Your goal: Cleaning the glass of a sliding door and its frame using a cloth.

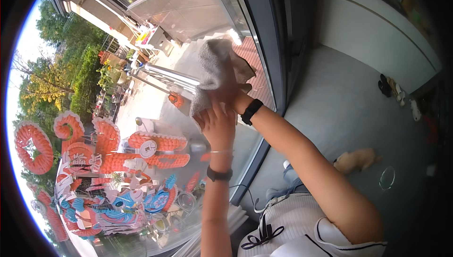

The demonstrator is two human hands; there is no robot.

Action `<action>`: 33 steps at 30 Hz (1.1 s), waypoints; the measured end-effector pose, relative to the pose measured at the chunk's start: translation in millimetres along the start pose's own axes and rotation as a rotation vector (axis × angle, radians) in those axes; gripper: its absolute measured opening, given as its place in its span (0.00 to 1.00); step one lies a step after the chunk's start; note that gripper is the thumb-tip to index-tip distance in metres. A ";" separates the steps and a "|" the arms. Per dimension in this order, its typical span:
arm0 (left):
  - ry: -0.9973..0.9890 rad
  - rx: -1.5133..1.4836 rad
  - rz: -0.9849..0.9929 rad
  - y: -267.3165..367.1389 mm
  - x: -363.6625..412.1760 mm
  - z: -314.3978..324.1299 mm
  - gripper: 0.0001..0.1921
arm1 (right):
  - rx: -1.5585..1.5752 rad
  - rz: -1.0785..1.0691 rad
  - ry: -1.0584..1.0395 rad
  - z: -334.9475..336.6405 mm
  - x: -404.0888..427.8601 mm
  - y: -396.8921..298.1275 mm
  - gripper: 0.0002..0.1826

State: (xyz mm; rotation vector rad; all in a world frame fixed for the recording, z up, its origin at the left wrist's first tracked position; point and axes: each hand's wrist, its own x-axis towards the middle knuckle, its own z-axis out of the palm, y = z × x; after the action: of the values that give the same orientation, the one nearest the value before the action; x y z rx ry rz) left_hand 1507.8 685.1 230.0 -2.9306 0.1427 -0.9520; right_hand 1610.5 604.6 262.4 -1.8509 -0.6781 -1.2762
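A crumpled grey cloth [214, 66] is bunched up against a large glass pane [246, 142]. My right hand [241, 100] grips it, with most of the fingers blurred or hidden in the folds; a black band circles that wrist. Just beside it, my left hand [219, 126] presses on the cloth's lower edge, fingers bent over the fabric. That wrist carries a thin bangle and a black band. Both arms reach out from my body toward the pane.
Red and blue festive decorations [106, 154] hang at the pane on the left. A dark door frame [279, 80] runs along the glass. Indoors, a small light-brown dog [357, 159], a clear ring [386, 178] and several shoes [391, 89] are on the grey floor near a white cabinet [371, 34].
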 end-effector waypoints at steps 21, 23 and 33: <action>-0.097 -0.468 -0.110 -39.7 -151.6 -15.0 0.37 | 0.462 0.471 -0.294 -6.5 -139.5 -132.4 0.21; -0.075 -0.513 -0.073 -46.5 -146.8 -18.7 0.37 | 0.488 0.554 -0.310 -12.5 -130.5 -141.3 0.24; 0.041 -0.870 -0.024 -62.2 -97.1 -26.4 0.30 | 0.416 0.465 -0.344 -17.3 -109.5 -135.8 0.22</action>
State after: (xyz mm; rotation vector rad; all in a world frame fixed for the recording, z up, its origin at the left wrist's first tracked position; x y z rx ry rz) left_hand 1418.4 756.5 199.8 -3.6730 0.6847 -1.1828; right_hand 1457.3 666.2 203.6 -1.7483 -0.5873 -0.4794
